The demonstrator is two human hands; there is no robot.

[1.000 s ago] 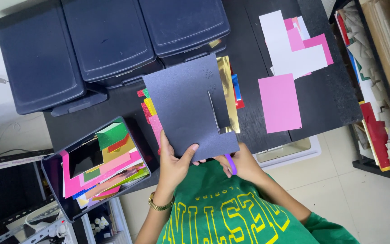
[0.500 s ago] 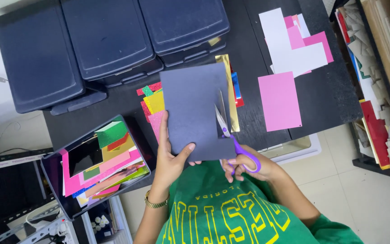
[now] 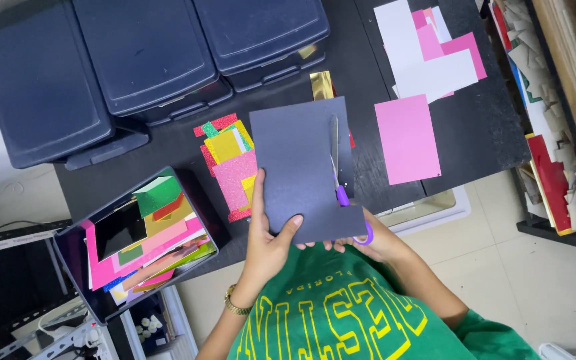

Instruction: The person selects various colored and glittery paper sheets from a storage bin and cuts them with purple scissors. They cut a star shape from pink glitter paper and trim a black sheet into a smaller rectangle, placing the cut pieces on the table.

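Dark card sheet under scissors

Dark card sheet [image 3: 298,167]: above black tabletop [image 3: 481,140], near edge; left hand [image 3: 268,243] fingers pinch its lower edge. Three navy lidded bins [image 3: 141,53]: contents hidden. Open tray [image 3: 138,243]: coloured paper. Scissors [image 3: 339,180]: right hand [image 3: 375,240] fingers closed through handles, blades along sheet's right side.

The dark sheet [image 3: 301,170] covers most of the right hand [image 3: 375,241], only its knuckles and fingertips peeking out below, and it hides part of the gold strip [image 3: 321,85] too. One purple scissor [image 3: 341,183] loop slips behind the paper. The glitter scraps [image 3: 228,160] run under the sheet's left edge. At the upper left, the dark bins [image 3: 141,60] are cut by the frame.
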